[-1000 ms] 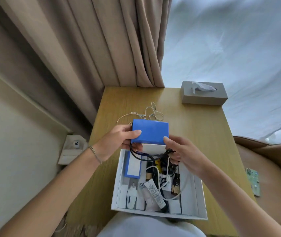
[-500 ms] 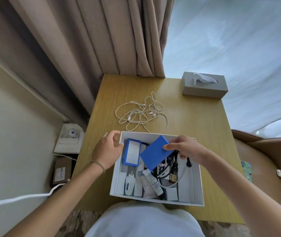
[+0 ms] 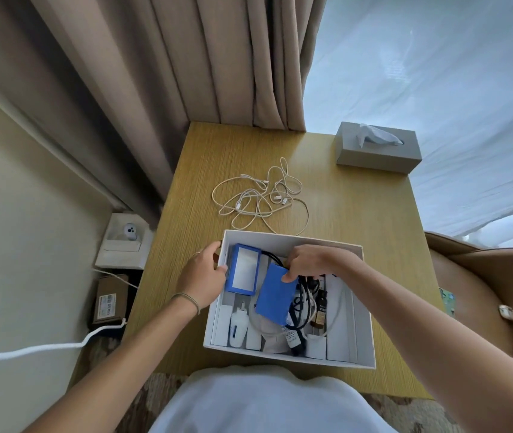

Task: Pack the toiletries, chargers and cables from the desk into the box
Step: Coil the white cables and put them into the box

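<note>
A white box (image 3: 364, 314) sits at the near edge of the wooden desk (image 3: 358, 207). Inside lie a blue-framed pack (image 3: 244, 271), black cables (image 3: 303, 304), white tubes, a small brown bottle (image 3: 320, 310) and white chargers. My right hand (image 3: 314, 260) pinches the top end of a plain blue pack (image 3: 273, 296) that lies tilted over the contents. My left hand (image 3: 202, 273) grips the box's left wall, thumb over the rim. A tangle of white cables (image 3: 258, 201) lies on the desk beyond the box.
A grey tissue box (image 3: 378, 148) stands at the desk's far right corner. Beige curtains hang behind. On the floor to the left are a white box holding a small white device (image 3: 125, 242), a cardboard box (image 3: 110, 300) and a white cord. A brown chair (image 3: 495, 295) stands to the right.
The blue pack went from above the box's far edge, held by both hands, down into the box. My left hand let go of it and took the box's left wall.
</note>
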